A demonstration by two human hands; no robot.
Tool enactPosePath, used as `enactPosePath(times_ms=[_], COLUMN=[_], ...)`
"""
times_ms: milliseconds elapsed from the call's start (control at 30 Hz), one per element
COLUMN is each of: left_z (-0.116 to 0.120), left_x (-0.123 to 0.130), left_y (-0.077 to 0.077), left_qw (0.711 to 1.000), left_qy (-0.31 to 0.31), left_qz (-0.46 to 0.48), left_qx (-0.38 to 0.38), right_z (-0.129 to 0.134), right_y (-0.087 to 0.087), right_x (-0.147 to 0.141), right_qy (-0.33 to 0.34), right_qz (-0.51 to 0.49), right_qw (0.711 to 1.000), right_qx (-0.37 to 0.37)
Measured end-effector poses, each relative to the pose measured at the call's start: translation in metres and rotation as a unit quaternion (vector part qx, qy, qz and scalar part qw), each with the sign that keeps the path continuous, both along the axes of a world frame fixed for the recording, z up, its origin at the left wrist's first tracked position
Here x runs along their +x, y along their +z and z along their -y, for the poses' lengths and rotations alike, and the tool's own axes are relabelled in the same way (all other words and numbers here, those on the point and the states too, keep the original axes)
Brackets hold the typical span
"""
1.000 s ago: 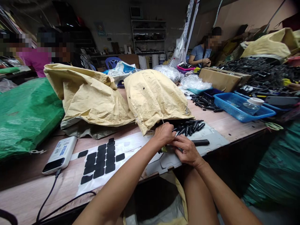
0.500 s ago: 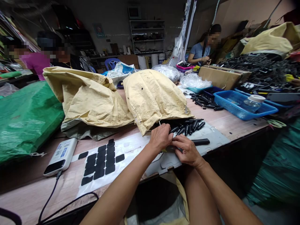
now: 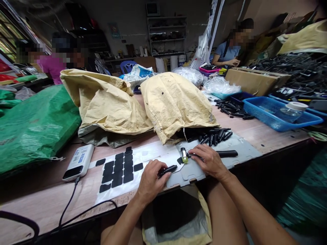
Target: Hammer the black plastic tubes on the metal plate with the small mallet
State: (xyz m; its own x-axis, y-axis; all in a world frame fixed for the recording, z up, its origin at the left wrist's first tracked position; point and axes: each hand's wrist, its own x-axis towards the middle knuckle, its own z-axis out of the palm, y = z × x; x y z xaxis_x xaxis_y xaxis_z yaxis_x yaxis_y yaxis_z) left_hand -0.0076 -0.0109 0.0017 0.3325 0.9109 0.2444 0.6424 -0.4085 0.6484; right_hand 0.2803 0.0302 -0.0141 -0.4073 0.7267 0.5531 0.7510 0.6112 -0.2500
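Observation:
My left hand [image 3: 152, 180] is closed round a slim black cylindrical piece [image 3: 169, 170], which points right above the near table edge. To its right, my right hand [image 3: 208, 160] has its fingers curled over the black handle of a small hammer [image 3: 184, 155]. The hammer's silver and yellow-green head shows left of my fingertips, and the handle's thick end sticks out to the right. Beneath is a grey sheet [image 3: 242, 149]. Behind my right hand lies a pile of black cylindrical pieces [image 3: 216, 136]. Left of my left hand, several black rounded-square patches [image 3: 118, 172] lie on white backing paper [image 3: 102, 194].
Two yellowish sacks, one left [image 3: 109, 109] and one right [image 3: 176, 102], stand behind the work area. A white power bank [image 3: 79, 161] with a cable and a green sack [image 3: 38, 122] are left. A blue tray [image 3: 273, 124] stands right. An open sack [image 3: 208, 217] hangs below. Co-workers sit beyond.
My hands, close together by the black pile before, are now apart. My left hand has come back toward the near edge with a black piece. The hammer head has come into sight.

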Motion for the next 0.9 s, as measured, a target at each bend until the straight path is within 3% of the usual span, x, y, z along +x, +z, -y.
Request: enactPosePath(times_ms=[233,433,567,767,900], left_z=[-0.007,-0.007,-0.006,-0.007,-0.006], left_x=[0.000,0.000,-0.001,-0.001,0.000], left_y=[-0.004,-0.004,-0.005,-0.004,0.000], left_qw=[0.999,0.998,0.998,0.998,0.998], left_qy=[0.001,-0.002,-0.003,-0.006,-0.003], left_qz=[0.029,0.049,0.051,0.056,0.054], left_qx=[-0.022,-0.036,-0.029,-0.026,-0.035], right_z=[0.009,0.034,0.046,0.050,0.050], right_y=[0.018,0.044,0.045,0.042,0.046], right_x=[-0.009,-0.046,-0.060,-0.058,-0.052], right_qy=[0.052,0.096,0.125,0.090,0.072], right_qz=[0.005,-0.060,-0.084,0.009,-0.061], right_qw=[0.997,0.994,0.989,0.996,0.996], right_qx=[0.053,-0.004,-0.008,-0.015,0.006])
